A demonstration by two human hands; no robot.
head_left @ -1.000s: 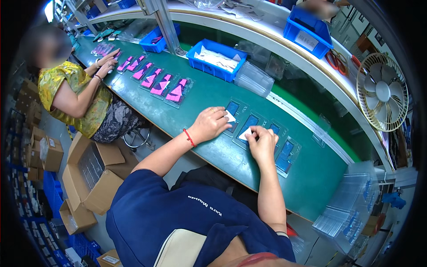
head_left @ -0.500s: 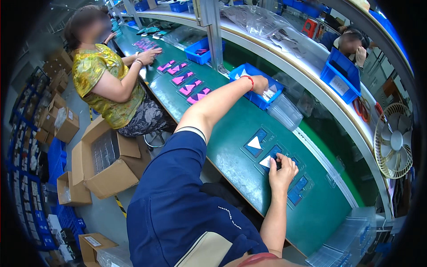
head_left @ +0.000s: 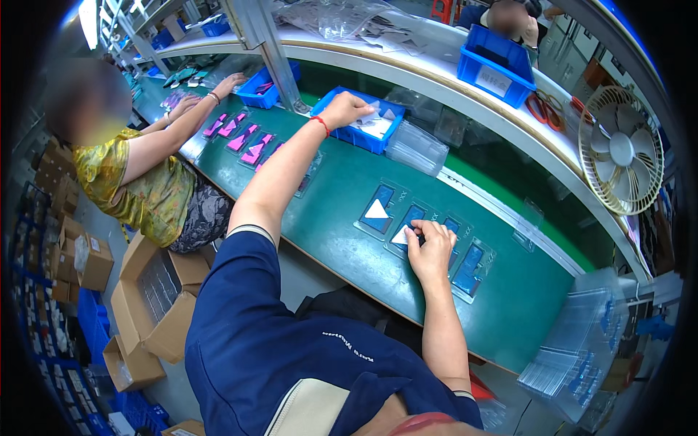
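Over the blue bin [head_left: 387, 144], my left hand [head_left: 346, 111] pinches a thin whitish piece [head_left: 374, 108] between its fingertips. White triangular pieces [head_left: 375, 126] lie in that bin beneath it. My right hand [head_left: 432, 247] is on the table, thumb and fingers drawn together at the edge of a white triangle [head_left: 400, 235]. That triangle rests on the second of several dark blue pieces in clear plastic trays. On the leftmost blue piece [head_left: 382, 196] lies another white triangle [head_left: 376, 210]. To the right of my hand is a blue piece without a triangle [head_left: 470, 266].
Clear plastic trays [head_left: 416, 147] are stacked beside the bin; more trays [head_left: 574, 349] stand at the table's right end. A co-worker [head_left: 138, 171] sits to the left by pink pieces [head_left: 254, 149]. A shelf [head_left: 429, 69] with a blue bin [head_left: 496, 64], scissors [head_left: 544, 110] and a fan [head_left: 622, 149] runs behind.
My left hand has risen out of the blue bin with a thin whitish piece. My right hand stays at the second blue piece. The view has shifted, and the co-worker's arm reaches farther forward.
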